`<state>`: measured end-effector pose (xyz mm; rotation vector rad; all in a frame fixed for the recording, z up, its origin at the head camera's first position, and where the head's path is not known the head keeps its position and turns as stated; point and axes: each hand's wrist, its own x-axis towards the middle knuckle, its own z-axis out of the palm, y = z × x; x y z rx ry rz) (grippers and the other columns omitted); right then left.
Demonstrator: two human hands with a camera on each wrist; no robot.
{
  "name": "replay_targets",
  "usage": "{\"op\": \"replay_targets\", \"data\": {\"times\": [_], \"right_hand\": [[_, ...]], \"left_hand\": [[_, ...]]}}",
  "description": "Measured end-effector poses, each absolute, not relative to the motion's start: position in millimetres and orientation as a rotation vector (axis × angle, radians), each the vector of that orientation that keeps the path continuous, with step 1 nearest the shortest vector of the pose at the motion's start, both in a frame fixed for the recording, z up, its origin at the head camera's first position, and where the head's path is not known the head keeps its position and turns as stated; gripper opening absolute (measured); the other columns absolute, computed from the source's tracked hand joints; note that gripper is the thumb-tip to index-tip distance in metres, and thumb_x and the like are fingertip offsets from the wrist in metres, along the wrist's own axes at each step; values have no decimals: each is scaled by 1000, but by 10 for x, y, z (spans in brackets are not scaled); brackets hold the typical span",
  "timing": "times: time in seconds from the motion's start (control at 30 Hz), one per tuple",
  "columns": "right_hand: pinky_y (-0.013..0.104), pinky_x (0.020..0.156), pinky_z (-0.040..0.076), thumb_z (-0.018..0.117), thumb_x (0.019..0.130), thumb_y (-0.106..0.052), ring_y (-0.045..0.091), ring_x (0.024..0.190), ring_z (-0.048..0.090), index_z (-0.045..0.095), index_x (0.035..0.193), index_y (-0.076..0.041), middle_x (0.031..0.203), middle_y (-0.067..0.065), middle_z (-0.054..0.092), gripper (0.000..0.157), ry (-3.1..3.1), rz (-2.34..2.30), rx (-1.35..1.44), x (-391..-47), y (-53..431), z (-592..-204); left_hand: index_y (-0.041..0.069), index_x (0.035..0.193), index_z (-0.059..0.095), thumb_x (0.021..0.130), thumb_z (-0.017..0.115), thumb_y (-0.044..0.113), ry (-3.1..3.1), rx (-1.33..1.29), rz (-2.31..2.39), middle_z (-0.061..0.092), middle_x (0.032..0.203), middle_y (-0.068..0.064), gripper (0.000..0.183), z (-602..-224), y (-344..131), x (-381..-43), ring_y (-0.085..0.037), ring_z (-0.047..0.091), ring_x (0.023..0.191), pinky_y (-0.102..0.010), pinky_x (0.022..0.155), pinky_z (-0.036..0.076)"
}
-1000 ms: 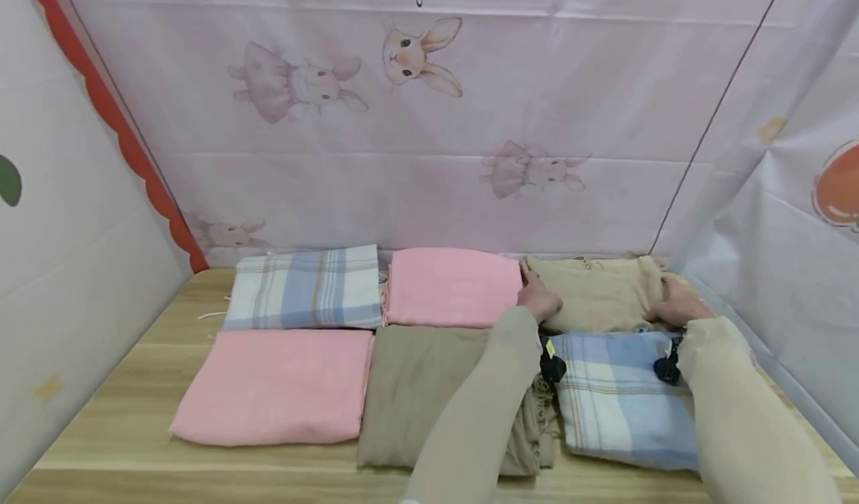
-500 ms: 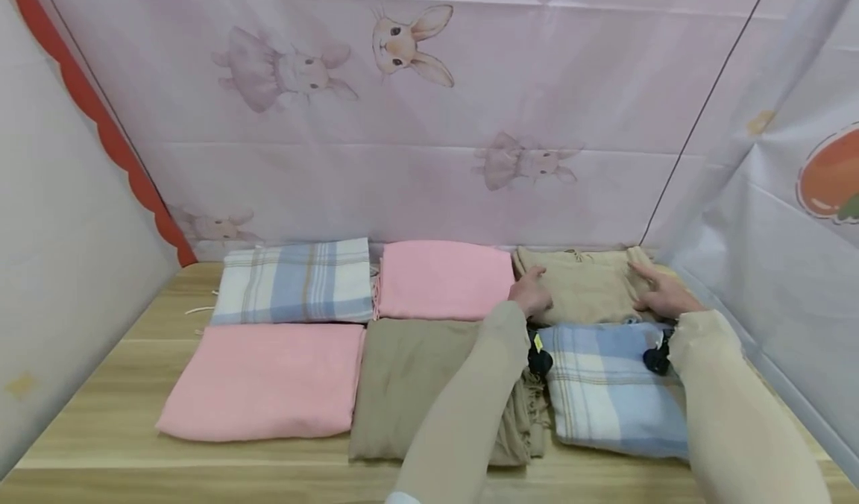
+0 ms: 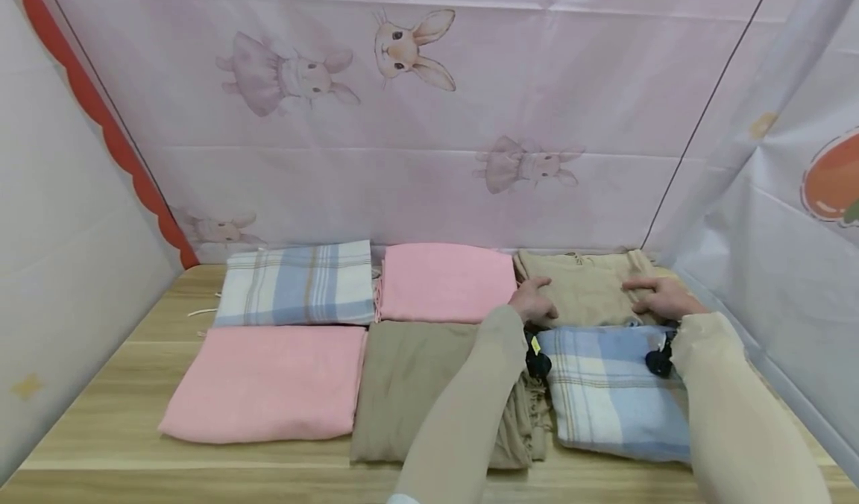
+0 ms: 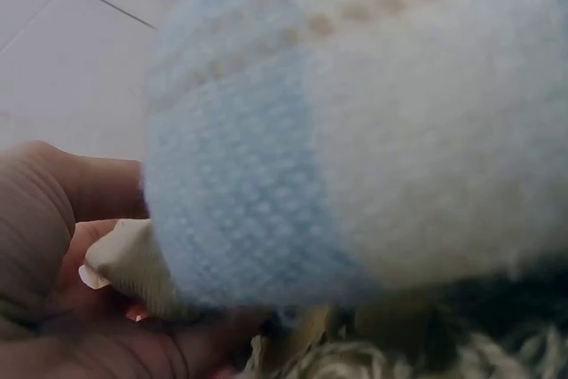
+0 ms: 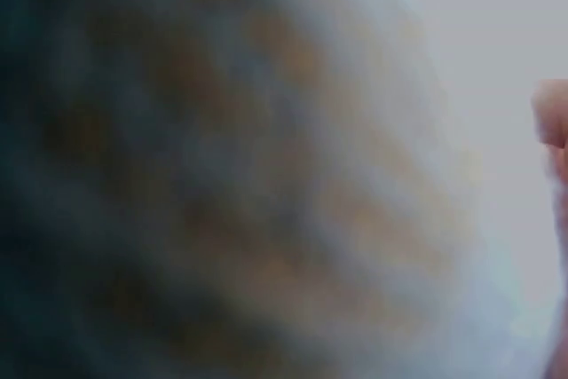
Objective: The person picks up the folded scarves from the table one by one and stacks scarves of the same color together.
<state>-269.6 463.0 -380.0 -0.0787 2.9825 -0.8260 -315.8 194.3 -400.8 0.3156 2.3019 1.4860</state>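
Note:
A folded beige scarf (image 3: 582,289) lies at the back right of the table. My left hand (image 3: 535,301) rests at its left side, index finger and thumb spread over the cloth. Opposite it, my right hand (image 3: 664,299) touches the scarf's right part with fingers extended leftward. Below both wrists lies a folded blue-and-white plaid scarf (image 3: 611,392), partly covered by the right sleeve. In the left wrist view the plaid cloth (image 4: 248,175) blocks much of the left hand (image 4: 53,246), and a beige edge shows by its fingers. Blurred plaid cloth fills most of the right wrist view.
A pink folded scarf (image 3: 448,284) and a blue plaid one (image 3: 298,284) continue the back row. In front lie another pink scarf (image 3: 265,385) and a darker khaki scarf (image 3: 416,385) with a fringe, partly under the left sleeve. A printed backdrop (image 3: 429,176) stands behind the wooden table (image 3: 101,414).
My right hand has shifted from the beige scarf's right edge onto its top, with its fingers straightened. My left hand stays near the left side. The head view has tilted slightly.

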Motion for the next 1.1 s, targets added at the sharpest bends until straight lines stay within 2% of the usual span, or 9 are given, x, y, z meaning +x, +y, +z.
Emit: {"op": "replay_targets", "data": {"times": [0.1, 0.2, 0.33, 0.43, 0.5, 0.57, 0.7, 0.87, 1.1], "right_hand": [[48, 88, 43, 69, 83, -1, 54, 118, 43, 52, 134, 15, 140, 47, 36, 56, 2986, -844, -66, -2683, 4618, -3780], [43, 84, 44, 69, 84, 1, 52, 116, 43, 45, 139, 16, 142, 50, 28, 62, 2979, -896, -25, -2661, 4617, -3747], [30, 65, 43, 66, 87, 1, 32, 78, 53, 37, 146, 14, 144, 52, 20, 67, 2909, -1008, 56, -2652, 4606, -3700], [28, 54, 43, 64, 89, -1, 14, 53, 42, 35, 148, 11, 140, 53, 29, 67, 2880, -1068, 103, -2651, 4598, -3665], [27, 51, 42, 64, 90, -2, 9, 49, 39, 35, 149, 10, 136, 53, 33, 66, 2874, -1094, 116, -2644, 4599, -3637], [27, 48, 42, 64, 90, -1, 6, 45, 38, 37, 149, 9, 134, 53, 36, 66, 2874, -1112, 121, -2641, 4609, -3615], [26, 47, 42, 62, 92, 0, 4, 44, 37, 33, 152, 8, 140, 54, 26, 66, 2823, -1196, 148, -2613, 4593, -3569], [22, 46, 39, 60, 93, 4, 2, 44, 35, 30, 153, 7, 147, 51, 18, 67, 2806, -1306, 150, -2559, 4541, -3497], [20, 47, 38, 61, 93, 5, 1, 45, 33, 28, 153, 7, 152, 46, 13, 68, 2814, -1374, 135, -2550, 4520, -3399]], "left_hand": [[18, 147, 56, 85, 76, -3, 2291, 326, 1507, 53, 148, -7, 69, -4019, 1923, -3169, -20, 51, 94, -31, 71, 42], [18, 148, 56, 85, 76, -4, 2295, 327, 1536, 56, 145, -9, 70, -4013, 1927, -3185, -20, 51, 84, -30, 66, 41], [19, 148, 55, 83, 76, -8, 2319, 308, 1549, 66, 130, -12, 74, -3972, 1936, -3201, -18, 43, 63, -29, 55, 37], [21, 150, 53, 84, 75, -9, 2318, 302, 1544, 73, 110, -17, 76, -3926, 1931, -3207, -17, 33, 51, -30, 49, 33], [22, 151, 52, 84, 75, -9, 2317, 293, 1547, 73, 111, -17, 77, -3900, 1931, -3209, -17, 29, 48, -30, 47, 32], [24, 151, 52, 84, 76, -8, 2317, 277, 1548, 71, 117, -16, 78, -3871, 1928, -3207, -17, 33, 50, -29, 48, 34], [24, 150, 53, 82, 78, -8, 2349, 275, 1551, 61, 139, -11, 79, -3831, 1920, -3196, -20, 48, 69, -28, 55, 38], [24, 149, 54, 82, 78, -5, 2409, 302, 1550, 60, 141, -8, 78, -3778, 1910, -3158, -18, 52, 91, -28, 66, 43], [25, 149, 55, 81, 77, -8, 2421, 301, 1593, 62, 134, -12, 79, -3666, 1882, -3116, -22, 53, 88, -28, 60, 42]]}}
